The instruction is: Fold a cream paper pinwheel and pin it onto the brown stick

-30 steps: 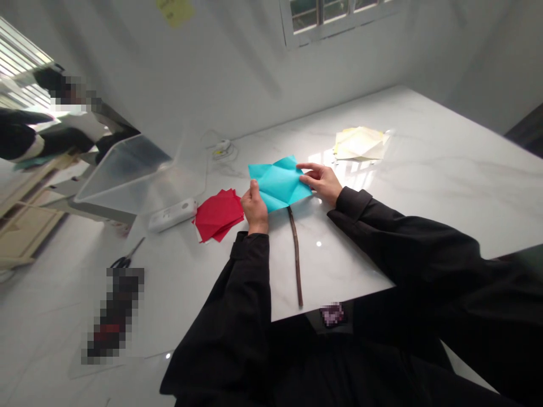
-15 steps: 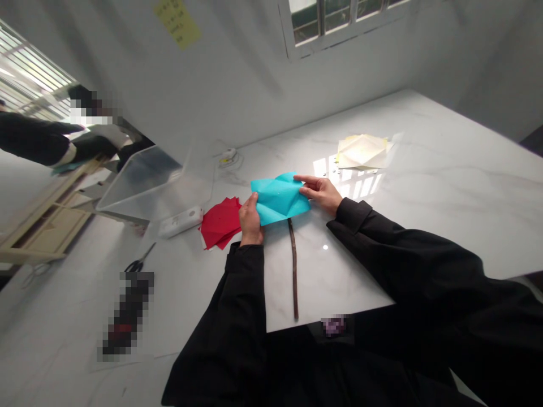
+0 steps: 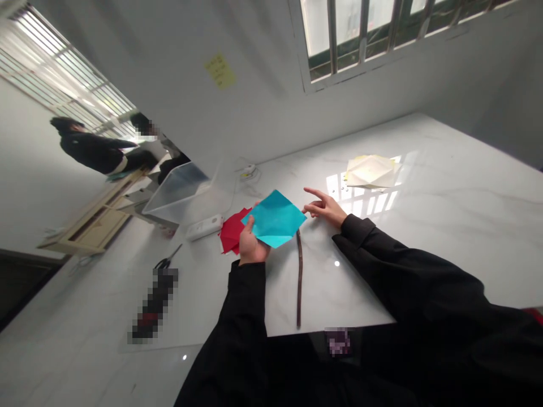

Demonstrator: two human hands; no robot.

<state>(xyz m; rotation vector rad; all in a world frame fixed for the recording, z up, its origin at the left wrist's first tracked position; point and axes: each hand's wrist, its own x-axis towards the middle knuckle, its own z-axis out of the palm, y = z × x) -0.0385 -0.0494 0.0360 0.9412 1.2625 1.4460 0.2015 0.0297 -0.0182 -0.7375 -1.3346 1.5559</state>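
Observation:
A sheet of blue paper (image 3: 278, 217) with crease lines is held above the table by my left hand (image 3: 253, 243), thumb on top and fingers underneath. To the right of the paper, my right hand (image 3: 326, 209) is off it, the index finger stretched out and the other fingers loosely curled, with nothing visible in them. A thin brown stick (image 3: 299, 282) lies on the table below the paper, its upper end close to the paper's edge. Behind my left hand is a stack of red paper (image 3: 233, 230), partly covered by the blue sheet.
Cream folded papers (image 3: 371, 171) lie toward the back right of the white table (image 3: 441, 226). On the left are a white power strip (image 3: 205, 227), scissors (image 3: 167, 259), a blurred dark item (image 3: 153, 305) and a clear plastic bin (image 3: 178, 192). Other people (image 3: 91, 144) are farther back.
My right hand has let go of the blue paper and moved off to the right. The sheet has turned so a corner points up, held by my left hand alone. The view has shifted.

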